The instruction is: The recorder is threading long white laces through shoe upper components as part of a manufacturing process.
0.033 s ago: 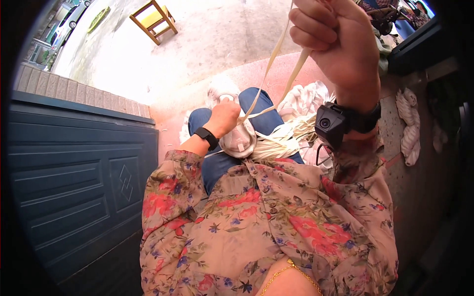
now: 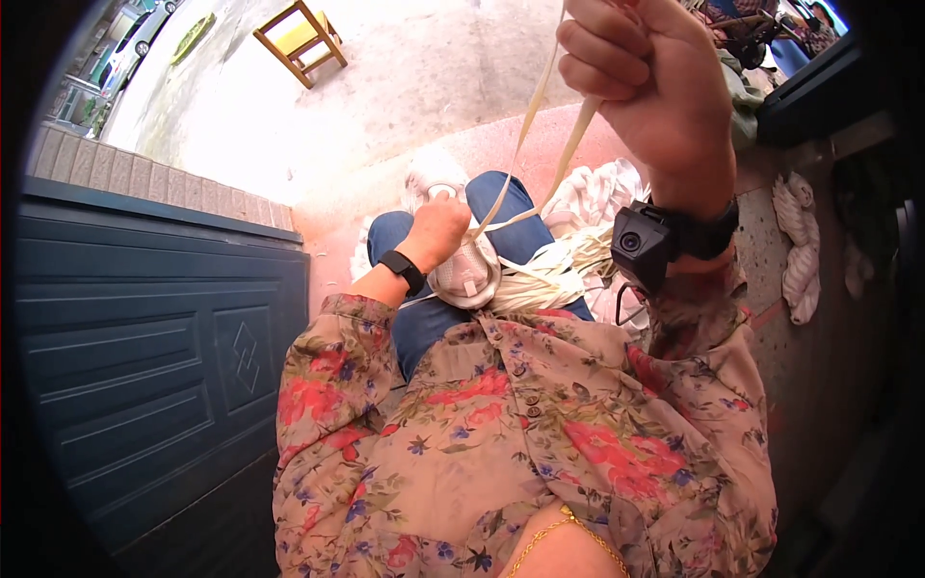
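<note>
Your camera sits on your head and looks down past your flowery shirt (image 2: 501, 414), close by at the bottom of the frame. It sees wide, out to a far chair (image 2: 297, 44), upper left.

On the lap, a shoe (image 2: 472, 275) is set, with the left hand (image 2: 440, 231) placed over it. To its right, a bundle of laces (image 2: 530, 289) is laid. A lace (image 2: 573, 144) is stretched from near the shoe up to the right hand (image 2: 655, 82), raised ahead and rightward. A door (image 2: 164, 328) is situated at left, a chair (image 2: 301, 43) well ahead
</note>
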`<state>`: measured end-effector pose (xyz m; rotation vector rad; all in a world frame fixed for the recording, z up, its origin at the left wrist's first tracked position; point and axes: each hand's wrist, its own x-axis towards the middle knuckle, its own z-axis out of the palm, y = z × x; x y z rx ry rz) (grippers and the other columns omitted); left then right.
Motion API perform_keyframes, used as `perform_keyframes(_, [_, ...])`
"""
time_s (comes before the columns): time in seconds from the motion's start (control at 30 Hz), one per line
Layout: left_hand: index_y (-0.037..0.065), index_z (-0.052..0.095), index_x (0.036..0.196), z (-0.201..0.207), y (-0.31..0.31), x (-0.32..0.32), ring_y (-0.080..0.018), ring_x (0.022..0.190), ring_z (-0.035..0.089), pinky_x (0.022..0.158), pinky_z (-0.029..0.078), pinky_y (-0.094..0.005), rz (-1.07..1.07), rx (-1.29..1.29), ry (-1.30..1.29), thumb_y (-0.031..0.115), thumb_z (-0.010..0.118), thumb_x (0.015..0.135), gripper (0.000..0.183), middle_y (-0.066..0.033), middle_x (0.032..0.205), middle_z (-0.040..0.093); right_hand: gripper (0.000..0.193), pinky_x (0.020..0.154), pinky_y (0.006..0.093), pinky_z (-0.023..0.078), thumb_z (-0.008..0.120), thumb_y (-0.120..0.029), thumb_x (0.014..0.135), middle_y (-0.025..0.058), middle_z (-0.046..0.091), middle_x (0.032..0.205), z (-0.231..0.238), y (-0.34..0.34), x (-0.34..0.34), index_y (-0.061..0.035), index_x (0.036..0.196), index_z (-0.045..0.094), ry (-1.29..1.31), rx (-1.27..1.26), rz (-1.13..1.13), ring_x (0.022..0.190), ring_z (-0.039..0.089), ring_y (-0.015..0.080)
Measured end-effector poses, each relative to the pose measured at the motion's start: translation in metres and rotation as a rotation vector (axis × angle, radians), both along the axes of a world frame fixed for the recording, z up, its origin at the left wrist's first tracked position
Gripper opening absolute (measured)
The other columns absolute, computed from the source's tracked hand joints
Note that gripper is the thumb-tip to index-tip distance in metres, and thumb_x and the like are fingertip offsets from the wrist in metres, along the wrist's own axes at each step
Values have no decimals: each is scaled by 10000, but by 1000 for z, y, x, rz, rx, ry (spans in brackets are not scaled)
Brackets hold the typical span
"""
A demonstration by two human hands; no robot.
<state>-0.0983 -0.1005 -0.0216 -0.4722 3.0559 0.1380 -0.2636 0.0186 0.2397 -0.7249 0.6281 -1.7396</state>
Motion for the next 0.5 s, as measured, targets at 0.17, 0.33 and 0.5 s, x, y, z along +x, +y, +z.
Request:
perform_keyframes(0.17, [27, 510, 662, 4, -35, 5, -276, 734, 576, 593, 493, -359, 52, -125, 273, 65, 560, 669, 63, -145, 690, 586, 242, 433, 215, 237, 299, -187, 950, -50, 261, 524, -12, -12, 5, -117, 725, 356, -177, 35, 88, 446, 256, 69])
perform_keyframes(0.33, [3, 536, 743, -7, -39, 4, -309, 677, 580, 603, 452, -369, 278, 659, 282, 96, 561, 700, 105, -182, 678, 575, 226, 395, 202, 202, 281, -175, 949, -62, 250, 518, 12, -23, 23, -117, 741, 347, -200, -40, 167, 424, 222, 56])
perform_keyframes(0.5, [-9, 610, 850, -21, -42, -20, -151, 685, 559, 651, 442, -267, 277, 1266, 90, 151, 642, 682, 234, -68, 720, 604, 239, 399, 202, 206, 275, -134, 931, -59, 246, 521, 50, -24, 30, -112, 702, 339, -158, -244, 274, 429, 211, 62])
